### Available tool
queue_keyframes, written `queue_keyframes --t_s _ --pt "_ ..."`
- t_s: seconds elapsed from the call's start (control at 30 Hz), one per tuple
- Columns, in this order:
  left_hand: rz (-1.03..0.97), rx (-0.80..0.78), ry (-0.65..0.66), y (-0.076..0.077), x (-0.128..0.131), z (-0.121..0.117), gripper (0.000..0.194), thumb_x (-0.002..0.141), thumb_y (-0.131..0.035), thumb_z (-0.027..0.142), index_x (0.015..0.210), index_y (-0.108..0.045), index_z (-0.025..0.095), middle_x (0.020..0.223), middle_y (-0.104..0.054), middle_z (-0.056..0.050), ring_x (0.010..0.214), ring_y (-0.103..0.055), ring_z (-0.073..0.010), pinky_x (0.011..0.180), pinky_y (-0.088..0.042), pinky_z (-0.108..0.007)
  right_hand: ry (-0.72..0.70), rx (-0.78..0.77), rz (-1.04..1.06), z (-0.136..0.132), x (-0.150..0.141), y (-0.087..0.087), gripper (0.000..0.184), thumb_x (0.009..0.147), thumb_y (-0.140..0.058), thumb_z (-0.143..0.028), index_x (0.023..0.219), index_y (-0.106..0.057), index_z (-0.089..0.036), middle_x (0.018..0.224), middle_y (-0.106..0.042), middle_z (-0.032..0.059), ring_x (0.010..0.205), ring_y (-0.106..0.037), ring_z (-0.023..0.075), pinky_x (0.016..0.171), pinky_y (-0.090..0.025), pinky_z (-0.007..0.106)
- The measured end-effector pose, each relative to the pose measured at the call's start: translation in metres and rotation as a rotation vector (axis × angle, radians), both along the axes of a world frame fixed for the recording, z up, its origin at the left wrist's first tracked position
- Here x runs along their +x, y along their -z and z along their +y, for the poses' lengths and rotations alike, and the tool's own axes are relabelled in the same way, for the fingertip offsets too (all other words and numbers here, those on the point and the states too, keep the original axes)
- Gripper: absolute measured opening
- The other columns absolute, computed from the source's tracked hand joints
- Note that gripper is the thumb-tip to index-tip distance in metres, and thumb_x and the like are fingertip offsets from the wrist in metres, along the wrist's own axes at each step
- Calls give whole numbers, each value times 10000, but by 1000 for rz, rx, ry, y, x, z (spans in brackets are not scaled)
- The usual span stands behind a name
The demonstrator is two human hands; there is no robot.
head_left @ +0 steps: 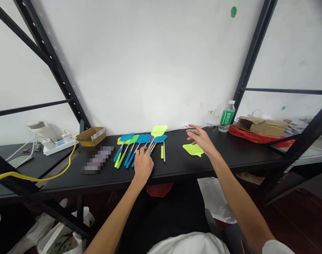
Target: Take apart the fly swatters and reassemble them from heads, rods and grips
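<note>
My left hand (144, 163) is closed around the lower part of a yellow-green fly swatter (159, 131). The swatter's head sticks up above several blue and green fly swatters (128, 151), which lie side by side with their handles toward me. Fingers apart and holding nothing, my right hand (200, 139) hovers over a loose yellow-green swatter head (193, 150) on the black table. Between the hands lie a short yellow-green handle (162, 152) and a thin metal rod (164, 152). My left fingers hide the grip of the held swatter.
An open cardboard box (91, 137) and a blurred flat item (99, 160) are at left. A yellow cable (70, 155) runs past a white power strip (59, 145). At right stand a water bottle (226, 117) and a torn carton (264, 126). Black metal posts frame the table (177, 165).
</note>
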State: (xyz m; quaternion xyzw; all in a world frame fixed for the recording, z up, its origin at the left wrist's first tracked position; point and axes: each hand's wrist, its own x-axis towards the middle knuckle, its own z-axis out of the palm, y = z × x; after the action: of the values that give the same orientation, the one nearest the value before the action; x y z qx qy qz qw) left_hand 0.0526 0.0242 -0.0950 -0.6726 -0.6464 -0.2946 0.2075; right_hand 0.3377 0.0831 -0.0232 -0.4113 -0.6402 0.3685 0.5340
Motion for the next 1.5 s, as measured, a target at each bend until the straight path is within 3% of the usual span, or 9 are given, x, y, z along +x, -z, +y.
queue_keyframes --t_s 0.17,0.4,0.67,0.87,0.93,1.07,1.13,1.3,1.5 --pt "74 -6 0 2 3 -2 396 883 -448 78 1169 -708 167 1285 -619 -129 1113 -552 -346 883 -464 -462 -22 -5 -22 -3 -5 0 489 830 -654 -427 1279 -595 -243 1256 -645 105 800 -692 165 519 -513 209" --pt "104 -28 119 0 5 -4 385 851 -447 23 995 -752 208 1042 -698 -99 975 -606 -281 823 -472 -396 -93 6 -207 -5 -27 9 337 843 -635 -360 1143 -669 -210 1150 -695 92 738 -678 156 522 -492 226" --pt "76 51 194 -2 9 -8 315 849 -506 122 1072 -720 178 1097 -726 -84 1011 -622 -274 853 -489 -374 -269 233 -608 -20 -61 33 326 888 -603 -315 1192 -693 -238 1162 -720 53 755 -680 158 756 -518 308" --pt "67 -40 232 -5 13 -13 279 910 -483 208 1000 -747 223 911 -751 -61 839 -667 -233 745 -484 -340 -256 460 -886 -23 -79 52 375 921 -572 -370 1281 -650 -301 1400 -585 56 1157 -606 275 928 -473 400" --pt "79 -77 215 -5 13 -13 276 906 -496 226 1019 -748 227 881 -748 -67 824 -672 -235 719 -482 -333 -234 469 -902 -23 -79 52 337 939 -548 -377 1238 -668 -279 1336 -621 63 1151 -604 268 900 -478 379" --pt "86 -92 195 -5 12 -11 294 889 -520 226 1092 -731 212 935 -750 -88 915 -668 -258 732 -491 -335 -208 433 -877 -24 -75 49 263 951 -539 -375 1110 -693 -234 1100 -686 57 938 -655 201 786 -482 309" --pt "80 -73 221 -5 12 -10 297 883 -526 213 1104 -724 203 994 -751 -89 959 -660 -261 776 -499 -347 -191 430 -876 -25 -73 49 259 948 -549 -379 1114 -687 -236 1122 -671 57 917 -654 192 797 -477 307" --pt "65 -30 371 -6 10 -9 265 894 -509 169 1050 -722 193 1083 -742 -71 1000 -644 -239 906 -475 -375 -186 498 -903 -24 -74 53 339 951 -547 -410 1237 -645 -257 1301 -613 74 1100 -607 241 903 -448 352" --pt "96 -99 495 -9 10 -11 264 923 -505 213 1095 -706 221 1090 -728 -56 1011 -620 -242 919 -451 -405 -184 402 -857 -25 -75 47 197 932 -581 -350 1015 -690 -209 952 -693 43 819 -620 174 718 -412 280"
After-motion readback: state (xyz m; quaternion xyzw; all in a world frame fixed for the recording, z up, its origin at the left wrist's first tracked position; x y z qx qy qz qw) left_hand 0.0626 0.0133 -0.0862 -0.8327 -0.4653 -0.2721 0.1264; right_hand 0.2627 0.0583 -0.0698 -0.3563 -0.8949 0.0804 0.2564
